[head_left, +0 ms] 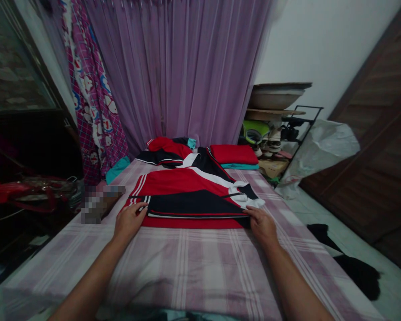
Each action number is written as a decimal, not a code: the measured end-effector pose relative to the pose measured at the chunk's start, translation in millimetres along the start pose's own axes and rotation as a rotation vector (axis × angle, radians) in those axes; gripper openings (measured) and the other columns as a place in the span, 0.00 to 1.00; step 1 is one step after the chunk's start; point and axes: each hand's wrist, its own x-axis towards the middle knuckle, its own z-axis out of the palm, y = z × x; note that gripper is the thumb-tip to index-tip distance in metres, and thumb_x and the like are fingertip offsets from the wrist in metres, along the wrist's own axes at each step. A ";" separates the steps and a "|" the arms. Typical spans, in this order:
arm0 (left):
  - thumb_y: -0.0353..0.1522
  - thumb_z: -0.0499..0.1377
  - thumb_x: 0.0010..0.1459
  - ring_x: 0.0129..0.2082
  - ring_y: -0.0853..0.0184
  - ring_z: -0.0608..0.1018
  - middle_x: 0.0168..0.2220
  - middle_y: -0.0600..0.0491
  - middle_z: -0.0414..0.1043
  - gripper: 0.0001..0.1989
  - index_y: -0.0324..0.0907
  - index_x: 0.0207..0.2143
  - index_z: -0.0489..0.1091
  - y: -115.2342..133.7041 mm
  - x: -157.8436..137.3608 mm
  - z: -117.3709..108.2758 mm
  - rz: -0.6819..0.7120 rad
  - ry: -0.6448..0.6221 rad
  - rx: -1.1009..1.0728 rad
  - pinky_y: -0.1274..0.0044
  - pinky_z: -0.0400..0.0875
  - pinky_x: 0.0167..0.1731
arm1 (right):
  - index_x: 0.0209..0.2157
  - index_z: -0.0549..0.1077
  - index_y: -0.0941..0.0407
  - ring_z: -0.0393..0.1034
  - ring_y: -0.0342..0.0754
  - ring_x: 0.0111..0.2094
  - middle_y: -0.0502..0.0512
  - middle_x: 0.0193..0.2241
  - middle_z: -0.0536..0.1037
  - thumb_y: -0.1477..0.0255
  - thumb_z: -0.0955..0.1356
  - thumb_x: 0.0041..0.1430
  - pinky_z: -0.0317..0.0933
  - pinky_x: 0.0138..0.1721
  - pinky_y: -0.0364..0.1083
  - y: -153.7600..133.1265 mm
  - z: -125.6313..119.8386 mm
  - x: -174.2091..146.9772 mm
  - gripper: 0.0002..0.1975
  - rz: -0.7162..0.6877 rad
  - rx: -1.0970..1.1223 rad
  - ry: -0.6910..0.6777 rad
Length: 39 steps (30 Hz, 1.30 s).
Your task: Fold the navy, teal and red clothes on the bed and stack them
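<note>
A red, navy and white tracksuit jacket (173, 183) lies flat on the bed, its white collar part (243, 194) to the right and white-striped bands to the left. One navy sleeve (194, 203) is laid lengthwise along its near side, with red and white piping along the edge. My left hand (130, 220) pinches the sleeve's striped left end between thumb and fingers. At the other end, near the collar, my right hand (262, 223) grips the navy cloth with its fingertips.
Behind the jacket lie another red and navy garment (169, 149) and a folded red stack (234, 154) over teal cloth. A checked sheet (187, 272) covers the bed. Purple curtains (187, 67) hang behind; a shoe rack (277, 133) stands right. Black cloth (357, 272) lies on the floor.
</note>
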 end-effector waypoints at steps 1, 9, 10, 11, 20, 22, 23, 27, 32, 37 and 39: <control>0.40 0.51 0.60 0.44 0.60 0.78 0.42 0.52 0.80 0.18 0.49 0.47 0.76 0.6 0.7 -0.6 0.003 -0.018 0.017 0.71 0.70 0.47 | 0.37 0.82 0.49 0.75 0.53 0.47 0.52 0.45 0.81 0.79 0.61 0.52 0.67 0.53 0.55 0.4 0.5 -1.4 0.21 0.003 -0.014 -0.021; 0.40 0.51 0.60 0.61 0.50 0.65 0.60 0.47 0.67 0.17 0.48 0.44 0.77 7.1 -4.7 -12.7 0.107 0.088 0.164 0.60 0.62 0.56 | 0.47 0.80 0.53 0.67 0.55 0.57 0.57 0.54 0.75 0.77 0.61 0.51 0.60 0.60 0.55 -17.6 -17.3 9.0 0.24 0.046 0.072 -0.078; 0.40 0.51 0.61 0.63 0.51 0.63 0.62 0.47 0.64 0.18 0.47 0.46 0.77 12.3 -0.7 -11.5 0.158 0.098 0.165 0.59 0.59 0.59 | 0.49 0.79 0.54 0.66 0.55 0.58 0.58 0.55 0.75 0.75 0.61 0.53 0.59 0.60 0.55 -32.0 -19.7 16.2 0.23 0.017 0.099 -0.066; 0.40 0.49 0.63 0.64 0.52 0.62 0.63 0.48 0.64 0.19 0.47 0.48 0.76 18.7 4.2 -8.6 0.213 0.086 0.166 0.59 0.56 0.61 | 0.50 0.78 0.54 0.66 0.55 0.59 0.58 0.56 0.74 0.74 0.61 0.56 0.59 0.60 0.55 -50.7 -20.2 24.4 0.22 -0.017 0.117 -0.062; 0.45 0.46 0.66 0.66 0.51 0.60 0.65 0.46 0.62 0.28 0.45 0.63 0.63 45.1 20.5 46.3 0.380 -0.135 0.303 0.52 0.46 0.64 | 0.65 0.61 0.54 0.50 0.54 0.67 0.59 0.67 0.59 0.59 0.58 0.69 0.44 0.66 0.61 -210.7 53.8 63.4 0.27 -0.341 0.025 -0.502; 0.46 0.45 0.66 0.66 0.51 0.60 0.65 0.47 0.61 0.28 0.45 0.64 0.62 41.1 20.1 48.4 0.382 -0.145 0.313 0.52 0.46 0.64 | 0.65 0.60 0.54 0.49 0.54 0.68 0.60 0.67 0.57 0.57 0.57 0.69 0.42 0.66 0.61 -200.5 61.3 61.8 0.28 -0.341 -0.018 -0.571; 0.46 0.45 0.66 0.67 0.51 0.60 0.65 0.47 0.61 0.29 0.44 0.64 0.61 39.9 20.7 48.1 0.378 -0.154 0.316 0.52 0.46 0.64 | 0.66 0.60 0.54 0.48 0.54 0.68 0.59 0.67 0.57 0.57 0.56 0.69 0.41 0.66 0.60 -189.3 60.7 61.0 0.29 -0.339 -0.036 -0.582; 0.46 0.44 0.66 0.67 0.52 0.58 0.66 0.48 0.59 0.30 0.43 0.65 0.60 40.6 24.6 45.1 0.340 -0.203 0.315 0.53 0.45 0.65 | 0.66 0.58 0.54 0.46 0.53 0.69 0.58 0.68 0.56 0.58 0.55 0.70 0.41 0.67 0.59 -119.0 37.1 57.0 0.28 -0.321 -0.083 -0.575; 0.48 0.44 0.66 0.68 0.53 0.58 0.67 0.48 0.58 0.30 0.45 0.65 0.59 42.0 25.4 45.2 0.326 -0.224 0.274 0.53 0.44 0.65 | 0.65 0.62 0.52 0.51 0.54 0.67 0.58 0.66 0.60 0.63 0.54 0.69 0.47 0.64 0.61 -29.8 4.3 45.0 0.26 -0.273 -0.167 -0.510; 0.48 0.45 0.65 0.67 0.53 0.58 0.66 0.47 0.59 0.30 0.45 0.64 0.61 39.5 23.3 47.6 0.346 -0.186 0.240 0.53 0.45 0.65 | 0.62 0.66 0.53 0.55 0.56 0.65 0.62 0.64 0.63 0.64 0.54 0.69 0.48 0.63 0.63 -17.3 0.2 41.2 0.25 -0.211 -0.255 -0.418; 0.48 0.46 0.65 0.67 0.52 0.60 0.66 0.47 0.61 0.30 0.45 0.64 0.62 39.1 22.3 48.8 0.357 -0.157 0.231 0.53 0.46 0.65 | 0.63 0.64 0.53 0.54 0.56 0.66 0.62 0.65 0.62 0.63 0.54 0.70 0.47 0.62 0.64 -36.8 2.4 43.1 0.25 -0.150 -0.258 -0.344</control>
